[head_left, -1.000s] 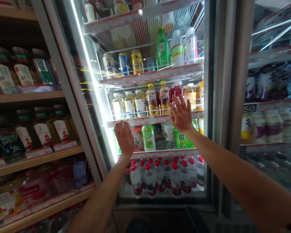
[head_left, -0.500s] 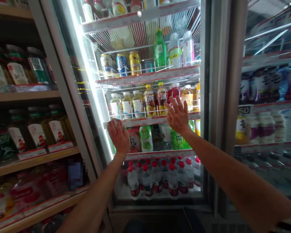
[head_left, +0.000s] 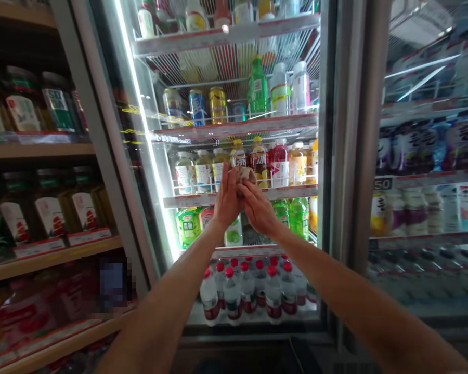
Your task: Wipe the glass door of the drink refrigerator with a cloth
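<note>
My two hands are close together in front of a lit drinks cooler, with a crumpled pale cloth [head_left: 246, 175] between them. On the cloth's left side is my left hand [head_left: 226, 201], its fingers pointing up and pressed against it. My right hand [head_left: 259, 209] holds the cloth from the right with bent fingers. Behind them run a shelf edge [head_left: 191, 201] and bottles with yellow caps [head_left: 259, 158]. Whether the glass door lies between my hands and the bottles cannot be made out.
Red-capped water bottles [head_left: 233, 296] stand at the cooler's bottom. Cans [head_left: 217, 105] and a green bottle [head_left: 258, 85] are higher up. A metal door frame [head_left: 359, 171] rises on the right, beside another cooler. Wooden shelves [head_left: 54, 254] with bottles stand on the left.
My hands were apart; the left has moved right and the right has moved left and slightly down, so they meet at the cloth. The cloth now shows clearly between them.
</note>
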Available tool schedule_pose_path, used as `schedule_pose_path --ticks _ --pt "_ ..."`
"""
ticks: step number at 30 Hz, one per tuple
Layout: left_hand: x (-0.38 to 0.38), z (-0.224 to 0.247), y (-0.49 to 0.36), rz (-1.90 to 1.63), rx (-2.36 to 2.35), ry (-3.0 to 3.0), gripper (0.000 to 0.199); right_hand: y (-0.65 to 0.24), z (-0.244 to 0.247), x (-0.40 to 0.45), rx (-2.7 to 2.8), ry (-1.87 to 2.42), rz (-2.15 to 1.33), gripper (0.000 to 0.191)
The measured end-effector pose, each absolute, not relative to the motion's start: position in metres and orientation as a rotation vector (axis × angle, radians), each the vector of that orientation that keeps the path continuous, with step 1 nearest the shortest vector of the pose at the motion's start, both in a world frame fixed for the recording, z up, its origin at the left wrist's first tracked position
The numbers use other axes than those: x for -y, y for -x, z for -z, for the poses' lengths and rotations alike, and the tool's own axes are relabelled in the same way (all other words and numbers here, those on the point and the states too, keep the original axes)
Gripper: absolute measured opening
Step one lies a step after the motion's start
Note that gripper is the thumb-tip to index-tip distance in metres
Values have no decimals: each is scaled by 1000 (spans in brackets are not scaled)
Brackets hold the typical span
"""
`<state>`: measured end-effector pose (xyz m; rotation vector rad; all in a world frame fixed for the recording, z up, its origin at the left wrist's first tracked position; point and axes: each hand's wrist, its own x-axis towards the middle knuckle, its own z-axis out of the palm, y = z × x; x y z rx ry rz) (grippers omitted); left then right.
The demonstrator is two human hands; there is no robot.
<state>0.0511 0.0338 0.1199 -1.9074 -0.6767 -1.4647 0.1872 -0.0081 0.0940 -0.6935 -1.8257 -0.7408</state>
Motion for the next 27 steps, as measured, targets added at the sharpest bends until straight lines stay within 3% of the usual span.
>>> schedule_pose_path --ticks 10,15,21,27 --pt "-25 -105 10 1229 1126 1788 77 -116 -134 -3 1671 1031 812 44" --pt "-18 -108 9 1111 1192 1819 98 -176 -125 -17 1615 1002 896 38" --pt "-19 -105 7 1112 1216 1791 96 -294 -100 -18 1082 1215 942 42" --pt "-20 -105 7 1116 1216 1797 97 -228 -82 -11 1396 1040 1039 44"
